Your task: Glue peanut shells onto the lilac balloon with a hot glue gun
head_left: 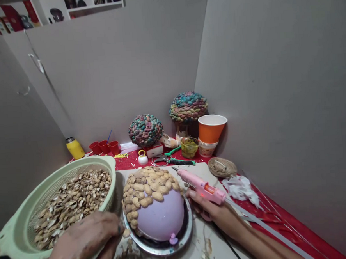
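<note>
A purple balloon (162, 216), its upper part covered with peanut shells (147, 187), rests in a round metal bowl (168, 250), its knotted end toward me. My right hand (202, 206) is wrapped round a pink glue gun (201, 184), whose tip points at the balloon's upper right side. My left hand (90, 240), fingers bent together, is just left of the bowl, in front of the colander; what its fingertips hold, if anything, is hidden. The green colander (113, 176) at the left holds many loose shells (74, 202).
Two colourful shell-covered balls (145, 130) stand at the back, beside an orange cup (211, 131). Green-handled pliers (177, 160), a glass bowl (189, 147), twine (222, 167), crumpled white tissue (243, 191), red cups (103, 146) and a yellow bottle (75, 148) lie around.
</note>
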Available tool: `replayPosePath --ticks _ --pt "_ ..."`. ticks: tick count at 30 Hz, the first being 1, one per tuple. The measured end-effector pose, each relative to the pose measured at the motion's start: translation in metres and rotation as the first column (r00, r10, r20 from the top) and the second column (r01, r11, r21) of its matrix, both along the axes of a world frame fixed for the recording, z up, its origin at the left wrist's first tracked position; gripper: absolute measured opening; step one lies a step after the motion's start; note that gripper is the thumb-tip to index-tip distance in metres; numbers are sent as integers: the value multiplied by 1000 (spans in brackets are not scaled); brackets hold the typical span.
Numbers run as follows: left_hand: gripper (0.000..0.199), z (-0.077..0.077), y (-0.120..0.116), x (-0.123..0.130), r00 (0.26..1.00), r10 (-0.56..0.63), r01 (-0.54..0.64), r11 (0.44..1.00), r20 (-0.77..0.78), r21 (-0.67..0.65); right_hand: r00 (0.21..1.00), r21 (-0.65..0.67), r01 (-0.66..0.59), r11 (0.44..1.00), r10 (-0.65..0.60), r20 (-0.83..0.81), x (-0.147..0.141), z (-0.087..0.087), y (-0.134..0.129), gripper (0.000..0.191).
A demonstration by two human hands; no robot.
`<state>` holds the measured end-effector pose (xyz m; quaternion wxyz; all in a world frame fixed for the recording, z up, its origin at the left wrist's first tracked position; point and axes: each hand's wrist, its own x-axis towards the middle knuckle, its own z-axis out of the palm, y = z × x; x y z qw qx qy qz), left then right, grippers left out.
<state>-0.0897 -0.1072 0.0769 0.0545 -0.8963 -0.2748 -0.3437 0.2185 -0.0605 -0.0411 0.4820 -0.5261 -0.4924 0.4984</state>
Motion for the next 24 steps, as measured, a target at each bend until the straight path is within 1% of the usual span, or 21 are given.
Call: replayPosePath --ticks 2,4,6,8,11,14,19,24 --pt "14 10 9 11 999 -34 36 998 -27 47 1000 -1 6 1000 -6 -8 -1 1 0 50" --pt "15 17 19 22 998 -40 43 997 -43 71 1000 1 4 1000 -4 1 -1 2 0 51" --pt "17 20 30 31 996 -45 51 995 -77 82 1000 14 -7 1000 7 10 -1 2 1 51" --pt "19 21 39 36 987 -86 103 987 -136 123 1000 26 -16 1000 15 13 0 0 1 49" --pt "23 22 47 38 956 -160 211 958 -247 193 1000 37 -6 999 5 19 1 -2 2 47" --pt "27 25 51 37 925 -194 266 945 -327 191 1000 46 15 999 -15 15 1 -4 2 45" --pt "31 29 53 37 920 -171 256 944 -353 210 998 75 32 997 -36 42 1 -1 1 44" --pt "33 28 56 35 902 -187 287 933 -389 216 999 111 23 994 -26 26 0 4 1 41"
